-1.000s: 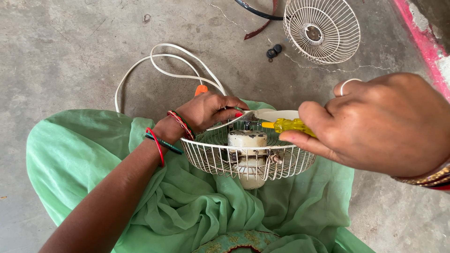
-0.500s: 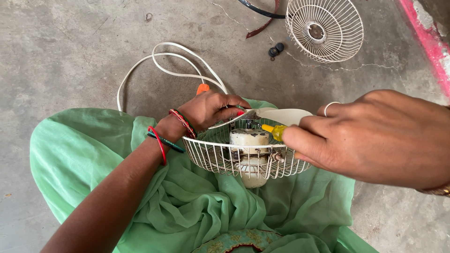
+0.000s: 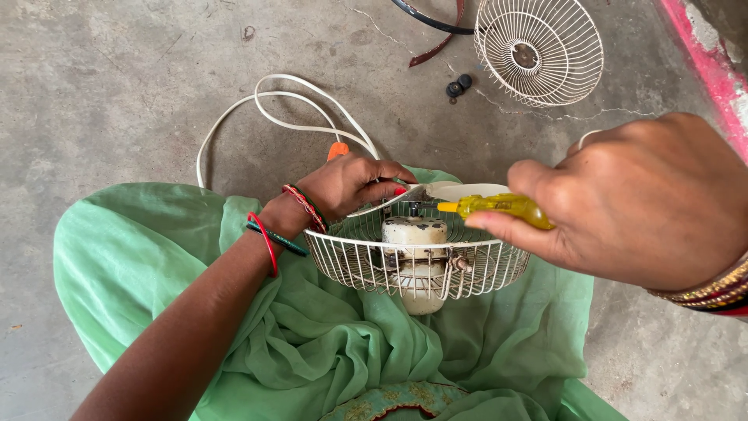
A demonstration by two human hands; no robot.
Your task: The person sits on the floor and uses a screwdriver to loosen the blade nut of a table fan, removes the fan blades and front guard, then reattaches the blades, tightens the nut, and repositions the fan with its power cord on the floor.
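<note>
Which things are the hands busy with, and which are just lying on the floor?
Busy with: left hand holds the wire fan cage around the white motor; right hand holds a yellow screwdriver.
Lying about: second cage, white cord, two black knobs.

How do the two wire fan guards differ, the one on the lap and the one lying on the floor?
The lap guard rests on green cloth, gripped at its rim by the left hand; the floor guard lies untouched on concrete. The lap guard has a white motor inside it; the floor guard holds only its centre hub. The right hand holds a yellow screwdriver over the lap guard. Both are pale round wire cages.
</note>
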